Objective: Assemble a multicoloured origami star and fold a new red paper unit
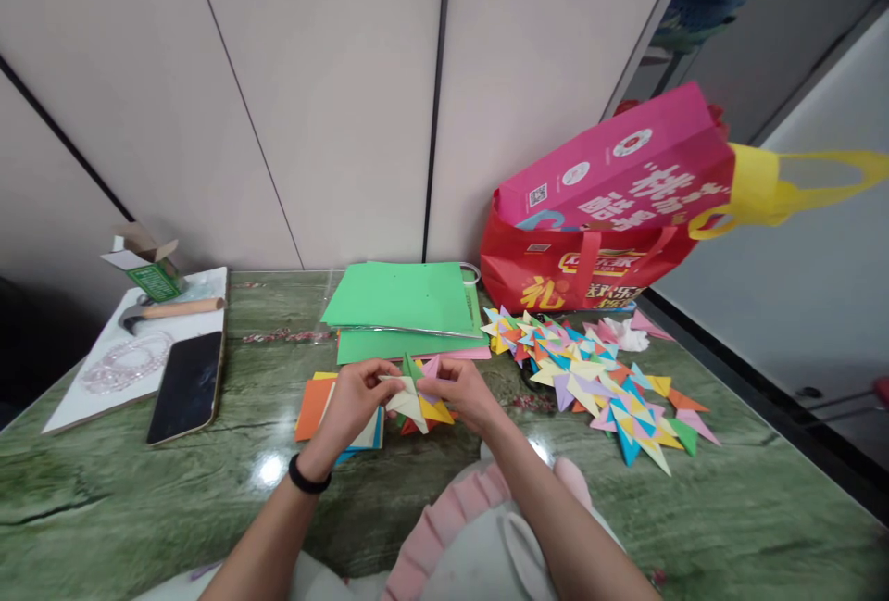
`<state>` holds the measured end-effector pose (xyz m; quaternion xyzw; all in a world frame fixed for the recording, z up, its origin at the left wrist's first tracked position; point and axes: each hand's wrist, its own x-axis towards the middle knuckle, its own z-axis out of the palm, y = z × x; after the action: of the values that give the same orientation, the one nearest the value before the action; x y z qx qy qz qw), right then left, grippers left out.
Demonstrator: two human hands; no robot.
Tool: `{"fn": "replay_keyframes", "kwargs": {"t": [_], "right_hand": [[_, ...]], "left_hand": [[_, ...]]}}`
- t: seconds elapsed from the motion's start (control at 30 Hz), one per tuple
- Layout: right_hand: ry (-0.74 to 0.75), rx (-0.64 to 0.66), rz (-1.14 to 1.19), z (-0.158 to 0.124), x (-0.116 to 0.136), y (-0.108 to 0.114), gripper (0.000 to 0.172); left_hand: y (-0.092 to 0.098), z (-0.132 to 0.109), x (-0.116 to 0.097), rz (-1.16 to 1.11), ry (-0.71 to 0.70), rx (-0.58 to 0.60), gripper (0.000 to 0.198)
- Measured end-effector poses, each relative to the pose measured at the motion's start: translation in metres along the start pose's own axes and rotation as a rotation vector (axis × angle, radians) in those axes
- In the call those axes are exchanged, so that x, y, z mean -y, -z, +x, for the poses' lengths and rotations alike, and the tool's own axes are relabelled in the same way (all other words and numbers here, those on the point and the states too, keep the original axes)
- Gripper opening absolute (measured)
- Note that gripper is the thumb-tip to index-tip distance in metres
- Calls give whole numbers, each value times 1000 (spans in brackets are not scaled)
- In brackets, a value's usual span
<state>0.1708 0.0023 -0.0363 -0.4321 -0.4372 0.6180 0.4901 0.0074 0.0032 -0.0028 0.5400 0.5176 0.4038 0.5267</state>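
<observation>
Between my hands, above the table, is a folded-paper star (415, 400) with cream, green, purple and yellow points. My left hand (362, 399) pinches a cream point at its left side; a black band circles that wrist. My right hand (462, 393) has thumb and fingers closed on the purple part at the right. Red-orange folded paper (431, 423) shows just under the star; whether it belongs to it I cannot tell. Below my left hand lies a stack of coloured paper squares (316, 406), orange, yellow, cream and blue, partly hidden by the hand.
Many finished paper stars (583, 369) lie heaped on the right. Green paper sheets (406, 297) rest at the back, beside a red gift bag (576, 258) holding a pink box (618, 166). At left are a phone (186, 388), a hammer (173, 309) and a small green box (158, 279).
</observation>
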Motion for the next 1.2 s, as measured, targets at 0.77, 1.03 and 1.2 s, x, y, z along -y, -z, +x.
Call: {"fn": "replay_keyframes", "kwargs": {"t": [0.77,1.03,1.2], "right_hand": [[26,27,-82,0,-2,0,30],[40,38,-104,1,-3,0,29],[62,57,-154,1,-3,1,27]], "left_hand": [[0,0,1,19,40,-28,20],[0,1,2,75,-46,-5,18],[-2,1,3,74,-60,-4,20]]}}
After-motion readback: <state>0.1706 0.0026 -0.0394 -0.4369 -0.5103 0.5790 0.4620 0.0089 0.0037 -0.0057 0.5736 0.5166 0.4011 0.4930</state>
